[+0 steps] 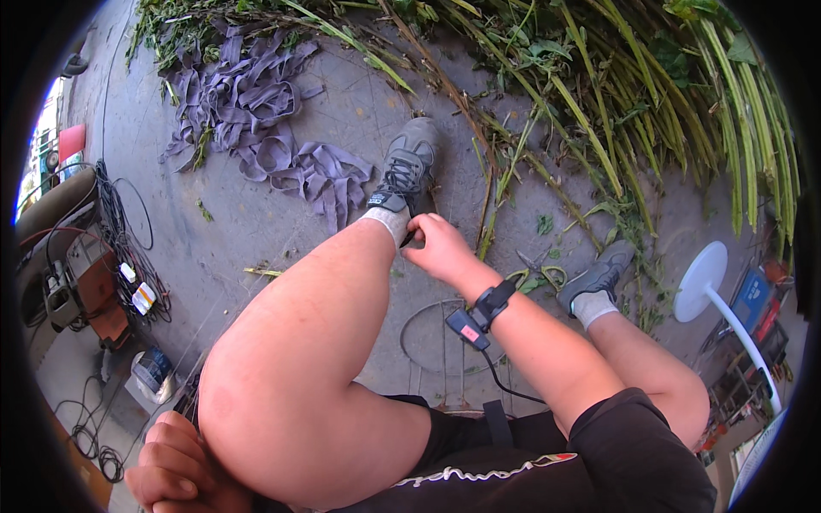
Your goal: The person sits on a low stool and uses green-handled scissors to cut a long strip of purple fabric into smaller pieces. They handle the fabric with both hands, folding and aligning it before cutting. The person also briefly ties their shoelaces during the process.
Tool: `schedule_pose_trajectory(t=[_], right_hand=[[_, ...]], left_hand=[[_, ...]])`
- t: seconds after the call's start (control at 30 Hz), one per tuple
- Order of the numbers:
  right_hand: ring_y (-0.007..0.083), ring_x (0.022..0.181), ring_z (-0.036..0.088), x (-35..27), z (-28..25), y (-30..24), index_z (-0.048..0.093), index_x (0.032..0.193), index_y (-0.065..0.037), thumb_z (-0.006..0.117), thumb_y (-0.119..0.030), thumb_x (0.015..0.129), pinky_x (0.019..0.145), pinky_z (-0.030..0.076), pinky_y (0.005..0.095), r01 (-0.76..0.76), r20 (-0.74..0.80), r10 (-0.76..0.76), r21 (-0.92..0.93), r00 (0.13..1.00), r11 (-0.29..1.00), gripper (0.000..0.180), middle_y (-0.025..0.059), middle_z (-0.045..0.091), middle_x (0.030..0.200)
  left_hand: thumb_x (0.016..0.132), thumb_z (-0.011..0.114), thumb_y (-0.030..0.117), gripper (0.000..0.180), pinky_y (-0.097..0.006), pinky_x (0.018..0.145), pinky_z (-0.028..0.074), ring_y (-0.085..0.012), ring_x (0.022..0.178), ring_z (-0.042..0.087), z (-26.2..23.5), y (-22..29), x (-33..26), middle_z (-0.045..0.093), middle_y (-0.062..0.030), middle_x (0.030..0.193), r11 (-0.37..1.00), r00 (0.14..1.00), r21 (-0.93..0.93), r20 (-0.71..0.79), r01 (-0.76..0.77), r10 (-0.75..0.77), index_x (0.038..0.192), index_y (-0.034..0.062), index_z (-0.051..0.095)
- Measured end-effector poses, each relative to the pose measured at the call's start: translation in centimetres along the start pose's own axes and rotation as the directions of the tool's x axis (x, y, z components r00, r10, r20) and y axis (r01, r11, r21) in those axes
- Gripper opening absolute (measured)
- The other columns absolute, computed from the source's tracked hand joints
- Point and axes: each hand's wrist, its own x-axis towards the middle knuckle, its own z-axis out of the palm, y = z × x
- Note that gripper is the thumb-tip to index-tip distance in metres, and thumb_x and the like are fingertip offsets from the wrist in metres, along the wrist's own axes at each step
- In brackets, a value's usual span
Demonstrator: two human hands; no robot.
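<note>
My right hand (pixel 443 252) reaches down to my left ankle. Its thumb and fingers close on the dark heel edge of a grey lace-up shoe (pixel 406 167), beside the light sock (pixel 392 221). A black wrist strap (pixel 494 301) with a small boxed device and a cable sits on that wrist. Curled into a loose fist, my left hand (pixel 175 466) rests beside my raised left knee; nothing shows in it, and its palm is hidden. My other shoe (pixel 597 278) stands flat on the floor, near scissors with green handles (pixel 552 278).
Purple-grey cloth strips (pixel 248 111) lie heaped beyond my left foot. Long green plant stalks (pixel 633 111) cover the far right. At left are a machine (pixel 85 291) and tangled cables (pixel 124 248). A white round-based stand (pixel 703 282) tilts at right. A wire ring (pixel 410 342) lies below my right arm.
</note>
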Motion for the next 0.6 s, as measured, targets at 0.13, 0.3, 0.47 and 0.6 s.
schedule_pose_trajectory(t=[0.13, 0.3, 0.47, 0.6], right_hand=[[0.0339, 0.086, 0.063, -0.3, 2.9, 0.8, 0.063, 0.091, -0.004, 0.069, -0.018, 0.079, 0.073, 0.05, 0.0424, 0.057, -0.074, -0.063, -0.085, 0.995, 0.995, 0.019, 0.0156, 0.062, 0.087], [0.0328, 0.073, 0.061, -1.9, 0.6, 2.2, 0.064, 0.085, -0.002, 0.066, -0.016, 0.083, 0.066, 0.048, 0.0404, 0.021, 0.113, -0.043, 0.192, 0.993, 0.981, 0.015, 0.0166, 0.063, 0.079], [0.027, 0.079, 0.061, -5.7, 1.8, 2.9, 0.063, 0.085, -0.002, 0.064, -0.014, 0.085, 0.07, 0.048, 0.0365, 0.1, 0.092, -0.108, 0.092, 0.99, 0.991, 0.012, 0.014, 0.062, 0.087], [0.0283, 0.099, 0.058, -5.9, 4.3, 0.5, 0.062, 0.087, -0.004, 0.063, -0.011, 0.084, 0.083, 0.046, 0.0342, 0.202, -0.001, -0.214, 0.335, 0.977, 0.92, 0.008, 0.011, 0.06, 0.103]], left_hand=[[0.1, 0.047, 0.033, 0.036, -0.03, 0.05, 0.028, -0.0142, 0.049, 0.032, -0.3, 0.5, 0.2, 0.04, -0.0053, 0.056, 1.0, 0.999, -0.011, 0.049, 0.002, -0.001, 0.08, 0.0028, 0.046], [0.102, 0.042, 0.037, 0.036, -0.028, 0.058, 0.024, -0.0099, 0.056, 0.026, -0.5, -0.4, -0.1, 0.032, 0.0012, 0.059, 0.996, 0.998, 0.062, 0.005, 0.062, -0.063, 0.078, 0.0098, 0.039], [0.099, 0.046, 0.046, 0.044, -0.028, 0.055, 0.024, -0.0092, 0.053, 0.028, 0.7, 0.9, 0.1, 0.033, 0.0018, 0.055, 0.986, 0.993, 0.124, -0.062, 0.11, -0.103, 0.075, 0.0102, 0.038], [0.099, 0.044, 0.046, 0.044, -0.028, 0.054, 0.025, -0.0091, 0.053, 0.028, 0.8, 1.5, -0.6, 0.034, 0.0018, 0.055, 0.99, 0.997, 0.118, -0.032, 0.08, -0.077, 0.075, 0.0102, 0.038]])
